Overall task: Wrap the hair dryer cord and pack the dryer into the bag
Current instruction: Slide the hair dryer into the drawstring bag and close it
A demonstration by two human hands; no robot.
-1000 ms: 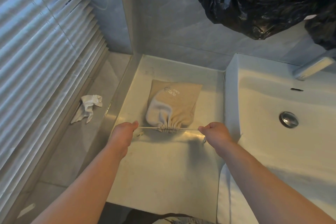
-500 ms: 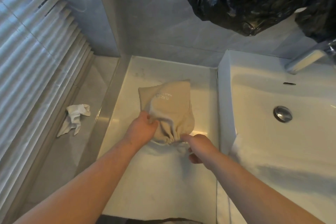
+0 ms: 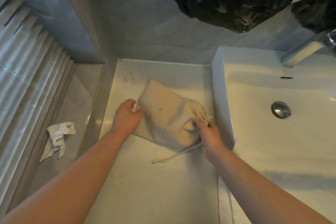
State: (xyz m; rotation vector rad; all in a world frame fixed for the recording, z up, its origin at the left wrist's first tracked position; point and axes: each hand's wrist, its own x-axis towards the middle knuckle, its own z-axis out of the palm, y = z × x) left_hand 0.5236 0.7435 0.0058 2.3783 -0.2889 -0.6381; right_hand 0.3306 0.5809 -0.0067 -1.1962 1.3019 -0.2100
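Bag (image 3: 163, 114) lying on counter (image 3: 145, 187), long axis diagonal, cinched mouth pointing toward sink (image 3: 272, 132); contents hidden. Left hand (image 3: 127, 117) fingers curling on the bag's edge; right hand (image 3: 209, 131) pinching the neck.

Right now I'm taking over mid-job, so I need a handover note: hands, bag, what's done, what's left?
Left hand: grip on the bag's closed end.
Right hand: grip at the cinched mouth.
Bag lies bulging on the counter beside the sink; drawstring trails loose in front.
Done: the mouth is drawn shut; the dryer is not visible, presumably inside.
Left: probably tidy the drawstring, then let go.
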